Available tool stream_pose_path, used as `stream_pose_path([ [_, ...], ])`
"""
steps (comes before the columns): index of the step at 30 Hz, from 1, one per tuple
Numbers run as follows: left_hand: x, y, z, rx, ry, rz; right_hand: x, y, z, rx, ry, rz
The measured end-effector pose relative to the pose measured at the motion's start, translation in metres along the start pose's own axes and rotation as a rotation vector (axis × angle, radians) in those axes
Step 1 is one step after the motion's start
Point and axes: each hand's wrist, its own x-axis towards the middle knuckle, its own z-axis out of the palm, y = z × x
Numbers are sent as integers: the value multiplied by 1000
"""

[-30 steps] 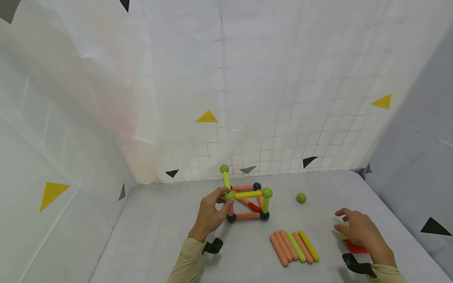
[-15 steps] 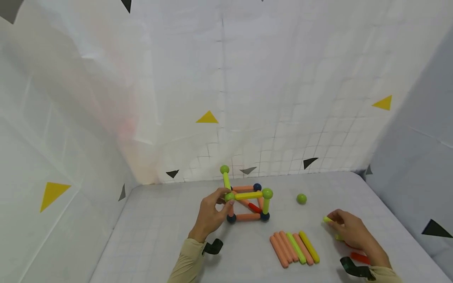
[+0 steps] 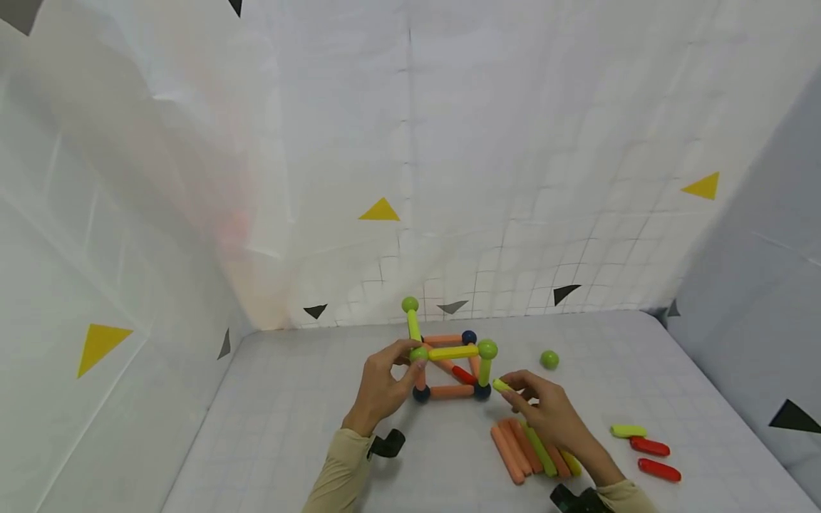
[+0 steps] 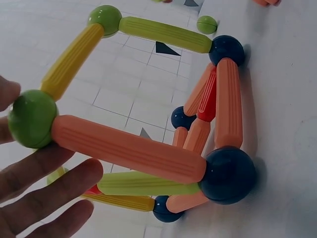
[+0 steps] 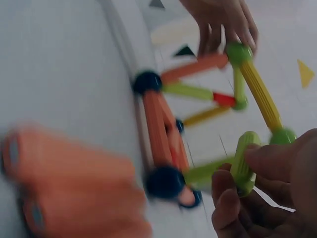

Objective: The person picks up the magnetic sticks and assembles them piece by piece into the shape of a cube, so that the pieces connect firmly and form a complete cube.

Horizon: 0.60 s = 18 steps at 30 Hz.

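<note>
My left hand (image 3: 380, 392) pinches a green ball (image 4: 33, 118) at a raised corner of a ball-and-rod construction. An orange rod (image 4: 129, 148) runs from that ball down to a dark blue ball (image 4: 230, 175) on the table. A yellow rod (image 3: 452, 353) links it to another green ball (image 3: 487, 349), which stands on a green rod (image 3: 484, 372). Between thumb and fingers, my right hand (image 3: 554, 413) holds a short yellow-green rod (image 5: 244, 163), close to the construction's right side. Orange rods and dark blue balls form the base, with a short red rod (image 3: 465, 375) across it.
Below my right hand lies a row of orange, green and yellow rods (image 3: 509, 456), partly covered by the hand. A loose green ball (image 3: 549, 360) sits behind it. Farther right are a short yellow-green rod (image 3: 628, 431) and two red rods (image 3: 659, 470). Walls border the table.
My right hand has picked up a short yellow-green rod from the right-hand group and carried it left to the construction. My left hand keeps its hold on the green ball.
</note>
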Motion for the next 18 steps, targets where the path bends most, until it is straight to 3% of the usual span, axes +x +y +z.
stream_pose_path([
  [4, 0, 0, 0, -6, 1, 2, 7, -16, 29, 113, -19, -63],
  [8, 0, -1, 0, -7, 1, 9, 16, -29, 54, 175, 22, -106],
  [18, 0, 0, 0, -27, -4, 1, 41, -46, 87, 190, 122, -166],
])
